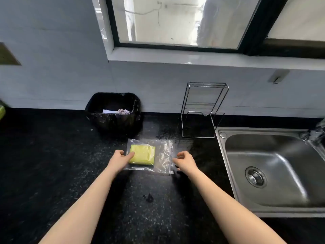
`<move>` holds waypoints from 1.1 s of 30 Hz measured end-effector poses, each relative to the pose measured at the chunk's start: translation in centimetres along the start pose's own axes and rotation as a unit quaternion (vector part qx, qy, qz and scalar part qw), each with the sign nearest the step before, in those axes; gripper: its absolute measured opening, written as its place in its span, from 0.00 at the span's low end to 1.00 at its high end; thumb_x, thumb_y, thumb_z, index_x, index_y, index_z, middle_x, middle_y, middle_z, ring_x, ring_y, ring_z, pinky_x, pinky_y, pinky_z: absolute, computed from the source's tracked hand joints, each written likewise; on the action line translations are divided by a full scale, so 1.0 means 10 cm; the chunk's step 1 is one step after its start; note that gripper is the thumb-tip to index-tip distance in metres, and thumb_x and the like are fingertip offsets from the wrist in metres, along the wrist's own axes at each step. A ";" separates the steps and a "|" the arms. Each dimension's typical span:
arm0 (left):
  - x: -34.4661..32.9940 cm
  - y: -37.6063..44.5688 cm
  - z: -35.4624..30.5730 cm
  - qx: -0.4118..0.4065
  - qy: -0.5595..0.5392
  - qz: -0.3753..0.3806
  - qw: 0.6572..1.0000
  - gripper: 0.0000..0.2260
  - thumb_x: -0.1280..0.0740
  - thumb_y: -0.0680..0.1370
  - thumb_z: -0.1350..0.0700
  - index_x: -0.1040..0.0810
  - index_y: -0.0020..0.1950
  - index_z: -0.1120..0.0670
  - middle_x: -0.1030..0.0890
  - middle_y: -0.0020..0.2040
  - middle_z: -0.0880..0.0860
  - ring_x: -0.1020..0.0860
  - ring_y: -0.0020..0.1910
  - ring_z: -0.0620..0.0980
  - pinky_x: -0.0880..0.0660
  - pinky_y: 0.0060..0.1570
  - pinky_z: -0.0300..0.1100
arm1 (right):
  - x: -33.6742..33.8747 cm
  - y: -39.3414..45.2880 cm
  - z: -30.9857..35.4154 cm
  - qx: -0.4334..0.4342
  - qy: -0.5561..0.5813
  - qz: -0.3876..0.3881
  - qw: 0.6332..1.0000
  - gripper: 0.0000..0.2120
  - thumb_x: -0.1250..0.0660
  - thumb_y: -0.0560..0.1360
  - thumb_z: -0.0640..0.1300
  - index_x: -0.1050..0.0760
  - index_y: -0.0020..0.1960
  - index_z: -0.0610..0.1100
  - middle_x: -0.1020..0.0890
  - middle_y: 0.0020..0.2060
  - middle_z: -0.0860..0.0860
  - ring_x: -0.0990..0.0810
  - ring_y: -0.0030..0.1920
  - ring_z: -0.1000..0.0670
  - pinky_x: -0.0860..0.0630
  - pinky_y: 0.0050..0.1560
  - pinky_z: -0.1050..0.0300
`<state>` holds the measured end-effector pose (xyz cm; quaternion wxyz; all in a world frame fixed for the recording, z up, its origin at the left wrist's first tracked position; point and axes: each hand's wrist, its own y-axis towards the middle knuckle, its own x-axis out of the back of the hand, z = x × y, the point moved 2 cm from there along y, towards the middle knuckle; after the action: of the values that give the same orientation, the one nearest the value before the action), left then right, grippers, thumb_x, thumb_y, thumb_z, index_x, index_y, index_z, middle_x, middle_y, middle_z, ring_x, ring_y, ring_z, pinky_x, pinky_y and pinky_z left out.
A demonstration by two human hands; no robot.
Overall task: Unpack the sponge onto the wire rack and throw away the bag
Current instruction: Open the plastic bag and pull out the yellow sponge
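A yellow-green sponge (143,154) lies inside a clear plastic bag (162,155) flat on the black counter. My left hand (120,159) rests on the bag's left end, thumb pressing over the sponge. My right hand (184,162) pinches the bag's right edge with its fingertips. The wire rack (204,110) stands upright behind the bag, against the wall. A bin lined with a black bag (113,111) sits to the rack's left, some paper scraps inside.
A steel sink (274,171) fills the right side of the counter (52,164), its rim close to my right arm. A window sill (193,59) runs above the wall. A small dark scrap (149,198) lies on the counter between my forearms.
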<state>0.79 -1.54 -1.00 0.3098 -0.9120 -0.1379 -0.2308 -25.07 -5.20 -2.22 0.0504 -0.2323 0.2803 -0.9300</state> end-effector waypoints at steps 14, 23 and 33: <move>-0.07 -0.33 -0.25 -0.044 -0.080 0.135 0.987 0.09 0.29 0.72 0.50 0.20 0.42 0.55 0.19 0.34 0.45 0.23 0.35 0.43 0.28 0.40 0.38 | 0.07 -0.34 0.21 0.048 0.060 0.024 0.997 0.04 0.32 0.73 0.41 0.24 0.42 0.40 0.21 0.32 0.50 0.24 0.34 0.53 0.28 0.34 0.64; 0.18 -0.62 -0.52 -0.127 -0.159 0.155 0.967 0.32 0.26 0.63 0.38 0.24 0.60 0.55 0.17 0.55 0.53 0.19 0.55 0.51 0.24 0.57 0.47 | 0.52 -0.86 0.69 0.166 0.093 0.034 0.981 0.12 0.35 0.76 0.45 0.26 0.38 0.38 0.22 0.26 0.50 0.25 0.25 0.57 0.28 0.31 0.64; 0.42 -0.99 -1.01 -0.242 -0.241 0.122 0.932 0.21 0.25 0.67 0.46 0.24 0.54 0.53 0.15 0.41 0.46 0.18 0.39 0.41 0.24 0.34 0.37 | 0.85 -1.34 1.19 0.292 0.148 -0.017 0.945 0.12 0.41 0.79 0.39 0.28 0.44 0.29 0.22 0.30 0.44 0.25 0.25 0.51 0.29 0.25 0.59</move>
<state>-2.91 0.20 13.22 0.0629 -0.9973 -0.0365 0.0093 -26.66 -1.78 17.30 0.0582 -0.0723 -0.0033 -0.9957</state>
